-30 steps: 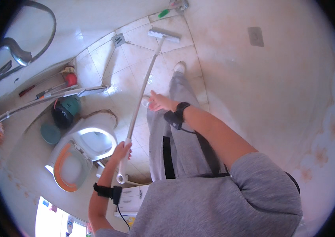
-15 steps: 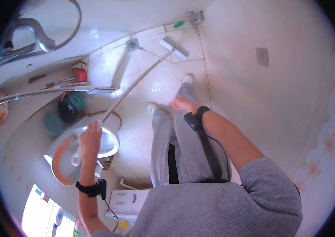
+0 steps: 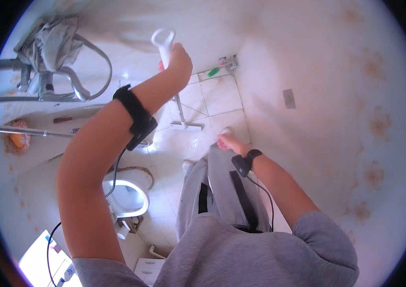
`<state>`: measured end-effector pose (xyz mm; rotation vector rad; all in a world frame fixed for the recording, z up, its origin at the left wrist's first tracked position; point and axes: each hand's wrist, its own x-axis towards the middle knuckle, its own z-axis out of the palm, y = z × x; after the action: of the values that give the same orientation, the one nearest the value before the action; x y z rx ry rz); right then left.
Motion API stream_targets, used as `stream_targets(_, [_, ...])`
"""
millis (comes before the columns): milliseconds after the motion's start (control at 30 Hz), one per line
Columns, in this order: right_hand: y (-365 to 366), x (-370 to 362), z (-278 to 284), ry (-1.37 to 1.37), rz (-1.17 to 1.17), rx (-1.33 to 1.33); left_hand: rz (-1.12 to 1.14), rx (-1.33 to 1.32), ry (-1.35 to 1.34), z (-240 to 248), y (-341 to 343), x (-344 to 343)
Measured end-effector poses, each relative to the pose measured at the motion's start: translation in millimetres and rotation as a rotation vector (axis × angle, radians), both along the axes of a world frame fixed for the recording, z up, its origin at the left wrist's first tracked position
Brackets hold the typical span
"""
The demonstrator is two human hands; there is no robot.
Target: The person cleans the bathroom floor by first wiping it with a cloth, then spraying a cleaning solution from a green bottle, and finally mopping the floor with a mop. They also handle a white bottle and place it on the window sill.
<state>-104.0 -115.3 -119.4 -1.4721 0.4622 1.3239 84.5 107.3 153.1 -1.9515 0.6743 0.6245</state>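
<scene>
My left hand (image 3: 179, 65), raised at the upper middle, is wrapped round the white ring-ended handle of a floor squeegee (image 3: 185, 127). Below that hand the pole runs down to the flat pale head, which rests on the tiled floor. Part of the pole is hidden behind the hand and wrist. My right hand (image 3: 230, 142) hangs low beside my leg, its fingers curled in with nothing seen in them. Each wrist wears a black strap with a small box and a cable.
A white toilet (image 3: 131, 200) stands at the left. Above it, a grey cloth (image 3: 52, 43) hangs over metal fittings with a looped hose (image 3: 107, 67). A metal pole (image 3: 31, 131) crosses the left side. A green brush (image 3: 213, 72) lies by the far corner; a wall rises on the right.
My left hand has gone up and away from over the toilet with the squeegee handle, and the pole now stands steeper. The squeegee head has come nearer to me. My right hand stays low.
</scene>
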Motion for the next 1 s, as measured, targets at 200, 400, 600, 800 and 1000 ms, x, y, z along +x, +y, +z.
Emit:
stream_targets(200, [-63.1,-41.0,-33.0,-0.182,0.295,-0.058,-0.234,-0.148,-0.288,-18.6,-1.8,43.7])
stream_targets(400, [-104.9,-106.5,-48.5,-0.179,0.891,-0.283,-0.255,-0.784,-0.292,-64.0,12.5,11.0])
stream_targets(600, [-110.1,-136.5,-14.5,-0.162,0.738,-0.193,0.516,-1.216,-0.078,-153.2,60.1,-183.4])
stream_targets(800, [-129.3,-170.6,52.5,0.157,0.536,0.047,0.966,-0.985,0.334,-219.3,80.4,-381.3])
stream_targets(1000, [-156.7,-243.8,150.2,0.350,0.427,0.218,1.235,-1.305,0.471,-297.1,79.9,-460.3])
